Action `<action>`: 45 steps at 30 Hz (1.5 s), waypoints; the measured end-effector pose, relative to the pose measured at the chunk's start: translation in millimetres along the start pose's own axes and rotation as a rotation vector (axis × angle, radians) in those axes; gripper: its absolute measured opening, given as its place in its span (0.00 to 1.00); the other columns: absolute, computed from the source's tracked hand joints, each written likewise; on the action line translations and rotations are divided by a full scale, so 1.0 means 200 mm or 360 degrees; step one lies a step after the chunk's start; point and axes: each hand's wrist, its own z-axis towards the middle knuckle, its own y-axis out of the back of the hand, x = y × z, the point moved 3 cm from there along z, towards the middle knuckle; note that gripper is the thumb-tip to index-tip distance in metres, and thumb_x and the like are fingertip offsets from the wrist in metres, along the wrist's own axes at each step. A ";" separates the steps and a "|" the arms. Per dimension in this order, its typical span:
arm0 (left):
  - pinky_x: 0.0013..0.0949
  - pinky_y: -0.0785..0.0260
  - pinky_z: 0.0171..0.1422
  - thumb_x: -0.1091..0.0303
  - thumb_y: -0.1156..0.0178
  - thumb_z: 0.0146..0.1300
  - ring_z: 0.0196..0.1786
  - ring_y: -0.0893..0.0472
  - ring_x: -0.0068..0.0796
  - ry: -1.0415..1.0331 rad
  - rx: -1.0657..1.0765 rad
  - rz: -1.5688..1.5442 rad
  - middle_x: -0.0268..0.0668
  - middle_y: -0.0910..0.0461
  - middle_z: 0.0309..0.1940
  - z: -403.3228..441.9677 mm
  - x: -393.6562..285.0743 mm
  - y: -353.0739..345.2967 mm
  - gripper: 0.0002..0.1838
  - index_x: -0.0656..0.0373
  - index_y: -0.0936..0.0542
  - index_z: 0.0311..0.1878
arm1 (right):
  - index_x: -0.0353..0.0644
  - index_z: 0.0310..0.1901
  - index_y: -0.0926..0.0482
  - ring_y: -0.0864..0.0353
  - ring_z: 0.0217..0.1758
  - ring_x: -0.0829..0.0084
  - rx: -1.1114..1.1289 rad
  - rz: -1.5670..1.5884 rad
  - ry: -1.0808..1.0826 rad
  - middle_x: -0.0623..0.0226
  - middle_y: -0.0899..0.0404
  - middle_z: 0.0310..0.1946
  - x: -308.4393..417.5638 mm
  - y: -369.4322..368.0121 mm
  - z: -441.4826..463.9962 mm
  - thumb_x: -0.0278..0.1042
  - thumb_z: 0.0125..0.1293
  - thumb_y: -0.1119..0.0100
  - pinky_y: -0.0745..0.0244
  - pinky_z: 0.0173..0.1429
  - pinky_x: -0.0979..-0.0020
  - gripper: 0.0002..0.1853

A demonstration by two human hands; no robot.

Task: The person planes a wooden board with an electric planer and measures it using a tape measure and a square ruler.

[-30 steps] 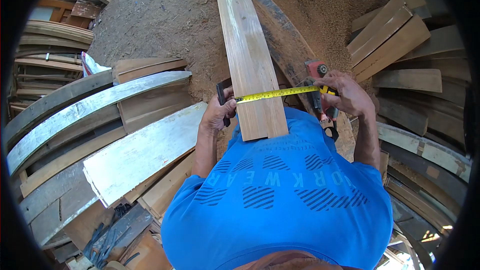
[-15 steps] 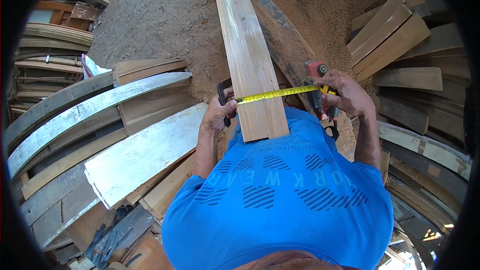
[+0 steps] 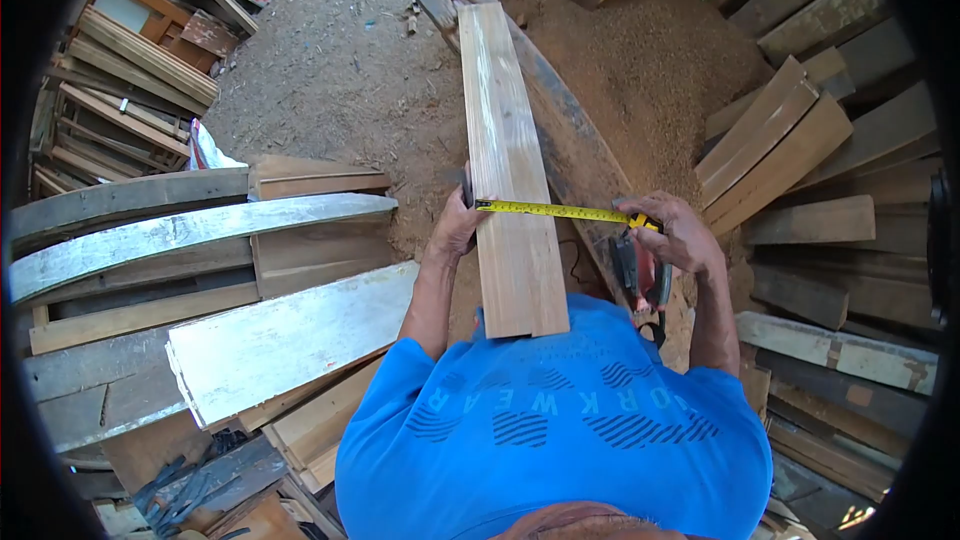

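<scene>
A long wooden board (image 3: 516,160) points away from my body, its near end close to my blue shirt. A yellow tape measure (image 3: 643,224) has its blade drawn out across the board's face. My right hand (image 3: 682,232) is closed around the tape's case, to the right of the board. At the left edge, my left hand (image 3: 458,228) is at the tape's end, with its thumb near the hook. A dark, narrow tool (image 3: 467,186) is also in my left hand; its kind is mostly hidden by the fingers.
A red and black power tool (image 3: 640,275) sits below my right hand. Beneath the board, a weathered plank (image 3: 570,110) runs diagonally. A white-painted board (image 3: 295,335) and curved timbers (image 3: 200,230) lie left; stacked planks (image 3: 780,145) stand right. Sawdust (image 3: 640,60) covers the ground.
The view has shifted, showing more of the board's far end and the ground beyond. Both hands keep the tape across the board, its blade now sloping slightly down to the right.
</scene>
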 end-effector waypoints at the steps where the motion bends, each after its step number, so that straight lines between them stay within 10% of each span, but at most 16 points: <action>1: 0.37 0.35 0.74 0.64 0.29 0.63 0.67 0.28 0.29 -0.0081 0.0048 -0.0040 0.37 0.28 0.68 -0.02 -0.06 -0.02 0.47 0.61 0.43 0.81 | 0.35 0.57 0.17 0.20 0.60 0.49 -0.0019 -0.0048 -0.0022 0.49 0.16 0.52 0.00 0.01 0.03 0.34 0.59 0.37 0.28 0.67 0.54 0.23; 12: 0.38 0.64 0.87 0.57 0.30 0.61 0.86 0.53 0.32 0.0067 -0.0007 0.0111 0.41 0.52 0.85 -0.54 0.30 0.52 0.56 0.64 0.54 0.84 | 0.41 0.57 0.15 0.19 0.51 0.52 -0.0256 -0.0245 -0.0298 0.53 0.19 0.43 -0.35 -0.16 0.48 0.39 0.62 0.34 0.24 0.59 0.56 0.22; 22: 0.38 0.37 0.76 0.58 0.21 0.52 0.68 0.24 0.32 0.0896 -0.0356 -0.0507 0.38 0.22 0.66 -1.34 0.72 0.27 0.48 0.63 0.31 0.75 | 0.44 0.58 0.16 0.19 0.54 0.49 -0.0347 -0.0560 -0.0328 0.48 0.18 0.45 -0.61 -0.16 0.96 0.42 0.62 0.37 0.24 0.60 0.52 0.23; 45: 0.40 0.30 0.71 0.61 0.21 0.51 0.61 0.19 0.33 0.1090 -0.0451 -0.0562 0.39 0.18 0.60 -1.40 0.82 0.30 0.43 0.66 0.27 0.70 | 0.41 0.63 0.18 0.22 0.59 0.53 -0.0148 -0.0350 -0.0325 0.52 0.19 0.53 -0.97 -0.32 1.05 0.39 0.66 0.35 0.28 0.66 0.58 0.24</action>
